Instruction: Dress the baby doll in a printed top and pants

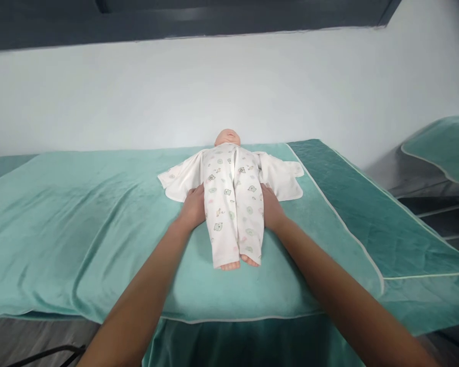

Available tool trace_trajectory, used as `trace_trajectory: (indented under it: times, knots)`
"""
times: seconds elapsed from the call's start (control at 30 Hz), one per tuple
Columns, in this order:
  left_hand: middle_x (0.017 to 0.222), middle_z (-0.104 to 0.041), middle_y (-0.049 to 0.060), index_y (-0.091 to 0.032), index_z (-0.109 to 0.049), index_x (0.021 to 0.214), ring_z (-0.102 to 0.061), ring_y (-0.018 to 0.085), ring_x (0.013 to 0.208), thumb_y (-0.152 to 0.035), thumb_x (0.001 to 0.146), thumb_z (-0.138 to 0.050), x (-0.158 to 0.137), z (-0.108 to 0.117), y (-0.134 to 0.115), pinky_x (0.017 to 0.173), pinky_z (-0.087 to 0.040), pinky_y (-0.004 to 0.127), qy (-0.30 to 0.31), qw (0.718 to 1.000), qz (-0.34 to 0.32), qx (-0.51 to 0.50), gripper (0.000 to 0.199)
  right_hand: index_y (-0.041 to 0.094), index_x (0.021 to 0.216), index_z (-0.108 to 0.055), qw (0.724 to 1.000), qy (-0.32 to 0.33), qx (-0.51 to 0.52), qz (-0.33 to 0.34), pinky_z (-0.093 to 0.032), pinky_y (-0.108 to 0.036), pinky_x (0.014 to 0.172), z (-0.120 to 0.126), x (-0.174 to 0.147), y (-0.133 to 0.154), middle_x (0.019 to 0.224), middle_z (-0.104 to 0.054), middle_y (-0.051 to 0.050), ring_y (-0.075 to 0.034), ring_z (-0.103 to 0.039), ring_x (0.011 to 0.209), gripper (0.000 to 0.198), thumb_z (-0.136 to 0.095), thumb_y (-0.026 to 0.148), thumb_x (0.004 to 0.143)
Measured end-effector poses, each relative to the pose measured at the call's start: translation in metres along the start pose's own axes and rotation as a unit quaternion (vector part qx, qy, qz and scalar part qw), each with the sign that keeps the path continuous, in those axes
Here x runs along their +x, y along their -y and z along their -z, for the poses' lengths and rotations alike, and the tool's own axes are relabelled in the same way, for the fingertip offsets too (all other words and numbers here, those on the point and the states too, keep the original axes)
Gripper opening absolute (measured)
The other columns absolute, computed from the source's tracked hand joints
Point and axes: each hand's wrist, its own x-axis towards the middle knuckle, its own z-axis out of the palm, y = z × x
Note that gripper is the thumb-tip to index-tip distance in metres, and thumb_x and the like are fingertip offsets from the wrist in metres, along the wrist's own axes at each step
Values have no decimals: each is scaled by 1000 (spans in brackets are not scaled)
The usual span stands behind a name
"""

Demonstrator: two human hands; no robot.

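Note:
A baby doll (228, 136) lies on its back, head toward the wall and bare feet (230, 265) toward me. Printed white baby pants (221, 204) cover its legs. The white top (281, 176) spreads out on both sides, with its sleeves stretched outward. My left hand (193, 208) is closed at the left edge of the pants, its fingertips partly hidden against the cloth. At the opposite edge my right hand (271, 208) grips in the same way, thumb and fingers partly covered by the pants and top.
The doll rests on a light green velvet cover (99, 224) over a bed, wrinkled on the left. Darker green cloth (367, 214) lies to the right. A white wall (156, 97) stands behind. Another green-covered surface (443, 148) is at far right.

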Motion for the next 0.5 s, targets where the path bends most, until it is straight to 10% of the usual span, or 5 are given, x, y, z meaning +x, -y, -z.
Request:
trace_trajectory:
  times: [0.5]
  knots:
    - [130, -57, 13, -24, -60, 124, -54, 37, 111, -33, 74, -71, -3, 8, -9, 96, -45, 44, -37, 992, 79, -88, 52, 19, 98, -68, 999, 38, 24, 18, -46, -44, 94, 1, -3, 3, 104, -66, -13, -32, -56, 111, 19, -62, 27, 81]
